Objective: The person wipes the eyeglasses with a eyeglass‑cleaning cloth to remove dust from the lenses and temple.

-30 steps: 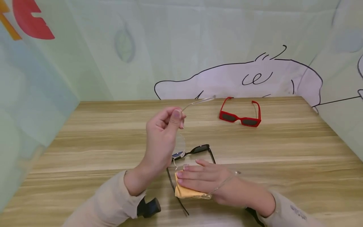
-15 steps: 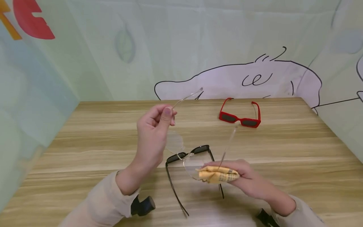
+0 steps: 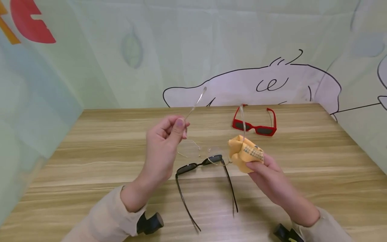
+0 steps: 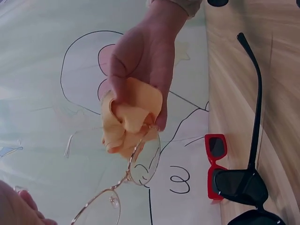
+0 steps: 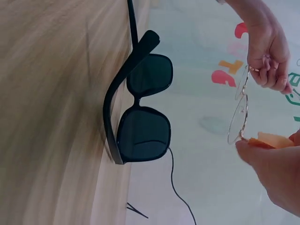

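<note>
A pair of thin gold-rimmed eyeglasses (image 4: 127, 176) with clear lenses is held up above the table between both hands. My left hand (image 3: 160, 148) pinches one temple near its hinge, and the clear temple tip points up and away. In my right hand (image 3: 276, 183) is an orange cleaning cloth (image 3: 246, 154) with printed writing, gripped between thumb and fingers. The cloth lies against the other end of the frame; whether it wraps the temple is hard to tell. Below the eyeglasses, black sunglasses (image 3: 186, 168) lie on the table with their temples spread towards me.
Red sunglasses (image 3: 265, 130) with dark lenses lie at the back right of the wooden table (image 3: 90, 161). A printed fabric backdrop (image 3: 99, 50) rises behind the table and along its sides. A dark wrist device (image 3: 150, 223) sits by my left sleeve.
My right hand has lifted off the low position, turned over and risen to the right with the cloth. My left hand has shifted slightly left, still pinching the temple, and the eyeglasses have turned.
</note>
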Motion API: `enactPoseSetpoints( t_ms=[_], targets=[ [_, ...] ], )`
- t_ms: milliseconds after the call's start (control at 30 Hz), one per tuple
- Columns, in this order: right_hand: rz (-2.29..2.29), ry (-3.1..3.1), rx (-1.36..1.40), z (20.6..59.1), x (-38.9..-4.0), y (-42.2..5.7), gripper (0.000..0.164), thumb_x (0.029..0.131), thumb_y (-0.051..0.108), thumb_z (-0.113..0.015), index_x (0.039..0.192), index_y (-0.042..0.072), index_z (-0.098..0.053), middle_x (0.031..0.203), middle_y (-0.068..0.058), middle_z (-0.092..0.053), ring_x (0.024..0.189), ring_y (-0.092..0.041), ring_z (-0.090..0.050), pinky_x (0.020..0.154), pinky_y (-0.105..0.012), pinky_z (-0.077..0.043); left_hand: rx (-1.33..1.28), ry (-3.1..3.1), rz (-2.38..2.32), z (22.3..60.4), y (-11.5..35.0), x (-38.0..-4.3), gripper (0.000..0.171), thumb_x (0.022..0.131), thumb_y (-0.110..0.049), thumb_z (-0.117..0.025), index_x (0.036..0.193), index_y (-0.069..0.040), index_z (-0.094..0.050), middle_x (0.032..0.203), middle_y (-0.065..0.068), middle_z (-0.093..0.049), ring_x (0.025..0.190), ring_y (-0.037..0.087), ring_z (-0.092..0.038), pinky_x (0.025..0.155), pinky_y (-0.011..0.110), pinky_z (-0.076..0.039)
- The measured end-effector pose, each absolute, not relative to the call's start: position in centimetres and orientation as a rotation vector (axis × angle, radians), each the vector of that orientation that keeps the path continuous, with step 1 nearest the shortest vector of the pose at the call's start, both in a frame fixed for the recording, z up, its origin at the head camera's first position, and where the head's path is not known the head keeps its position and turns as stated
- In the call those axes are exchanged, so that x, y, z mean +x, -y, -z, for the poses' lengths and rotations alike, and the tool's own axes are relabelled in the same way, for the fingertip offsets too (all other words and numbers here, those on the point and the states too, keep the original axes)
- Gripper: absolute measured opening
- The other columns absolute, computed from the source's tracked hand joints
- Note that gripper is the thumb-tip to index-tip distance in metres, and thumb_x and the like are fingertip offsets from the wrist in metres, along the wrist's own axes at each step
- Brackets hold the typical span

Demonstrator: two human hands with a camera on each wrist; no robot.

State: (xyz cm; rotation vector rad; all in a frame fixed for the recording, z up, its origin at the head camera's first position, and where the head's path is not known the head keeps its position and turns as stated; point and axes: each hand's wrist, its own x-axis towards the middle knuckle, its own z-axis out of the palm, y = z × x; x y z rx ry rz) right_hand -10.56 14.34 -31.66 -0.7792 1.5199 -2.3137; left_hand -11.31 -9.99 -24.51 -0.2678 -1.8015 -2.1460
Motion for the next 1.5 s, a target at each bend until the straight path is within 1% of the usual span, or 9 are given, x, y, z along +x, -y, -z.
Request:
enactPoseSetpoints(
  t_ms=[100,300,400,500,567,767,1133,1267,1500],
  targets=[
    [2.266,-1.549,-0.844,31.3,-10.6,-13.8,0.052,0.093,-0.005,-0.034,0.143,0.01,-0.035,0.144,-0.001,-0.037,0.128,-0.013,-0.038,0.102,-0.023,-0.032,-0.264,1.808,2.169,24.7,9.8,-11.2,0.017,0.096,-0.005,-0.05,0.092,0.009,-0.06,0.067,-0.002,-0.055,0.068,0.009,-0.051,0.074,0.022,-0.049],
    [2.198,-1.535,-0.904,30.7,-11.0,-14.2,0.045,0.103,0.017,-0.018,0.147,0.009,-0.021,0.148,0.001,-0.029,0.132,-0.011,-0.03,0.105,-0.022,-0.027,-0.245,1.804,2.201,24.3,9.7,-10.8,0.015,0.096,-0.002,-0.049,0.095,0.009,-0.058,0.067,-0.002,-0.054,0.067,0.01,-0.049,0.065,0.019,-0.044],
    [2.165,-1.649,-0.891,30.3,-11.1,-14.2,0.046,0.104,0.017,-0.023,0.147,0.003,-0.018,0.147,-0.001,-0.028,0.13,-0.011,-0.033,0.103,-0.021,-0.029,-0.245,1.794,2.226,24.1,9.8,-10.5,0.014,0.096,-0.002,-0.049,0.094,0.009,-0.058,0.066,-0.001,-0.054,0.066,0.01,-0.048,0.061,0.019,-0.041],
    [2.137,-1.753,-0.898,30.2,-11.1,-14.2,0.045,0.102,0.011,-0.034,0.145,0.001,-0.024,0.148,0.001,-0.03,0.129,-0.011,-0.037,0.101,-0.021,-0.033,-0.229,1.791,2.261,24.0,9.9,-10.3,0.013,0.096,-0.001,-0.049,0.093,0.005,-0.06,0.067,-0.001,-0.054,0.065,0.009,-0.047,0.06,0.018,-0.041],
    [2.141,-1.787,-0.895,30.3,-11.1,-14.3,0.043,0.1,0.008,-0.041,0.143,0.007,-0.035,0.144,0.002,-0.038,0.125,-0.01,-0.043,0.098,-0.021,-0.037,-0.216,1.795,2.284,24.0,10.0,-10.3,0.013,0.096,-0.002,-0.049,0.092,0.002,-0.06,0.067,-0.001,-0.054,0.064,0.009,-0.047,0.059,0.017,-0.04],
    [2.171,-1.826,-0.859,30.4,-11.6,-14.4,0.033,0.094,0.001,-0.053,0.121,0.016,-0.061,0.118,0.0,-0.06,0.099,-0.008,-0.059,0.082,-0.023,-0.049,-0.215,1.817,2.367,24.0,10.3,-10.2,0.015,0.096,-0.003,-0.049,0.088,-0.002,-0.062,0.064,-0.001,-0.052,0.059,0.008,-0.043,0.054,0.016,-0.035],
    [2.231,-1.776,-0.937,29.5,-12.3,-14.4,0.032,0.096,0.003,-0.049,0.126,0.008,-0.056,0.12,-0.005,-0.058,0.101,-0.011,-0.057,0.085,-0.023,-0.047,-0.243,1.93,2.347,23.8,9.8,-10.1,0.014,0.095,-0.003,-0.051,0.092,0.007,-0.06,0.065,0.0,-0.054,0.06,0.009,-0.046,0.056,0.017,-0.038],
    [2.259,-1.745,-0.897,29.1,-12.3,-14.4,0.032,0.096,0.003,-0.049,0.126,0.01,-0.057,0.127,-0.005,-0.054,0.105,-0.012,-0.056,0.087,-0.023,-0.047,-0.261,1.965,2.339,24.1,9.7,-10.1,0.015,0.095,-0.002,-0.051,0.094,0.011,-0.059,0.065,0.0,-0.054,0.06,0.009,-0.045,0.055,0.017,-0.037],
    [2.271,-1.724,-0.816,28.8,-12.4,-14.3,0.03,0.096,0.007,-0.05,0.125,0.011,-0.057,0.117,-0.005,-0.058,0.1,-0.013,-0.058,0.084,-0.024,-0.048,-0.271,2.062,2.307,24.9,9.5,-9.9,0.017,0.094,-0.004,-0.053,0.096,0.011,-0.06,0.066,0.001,-0.054,0.061,0.009,-0.047,0.055,0.018,-0.037]
  ],
)
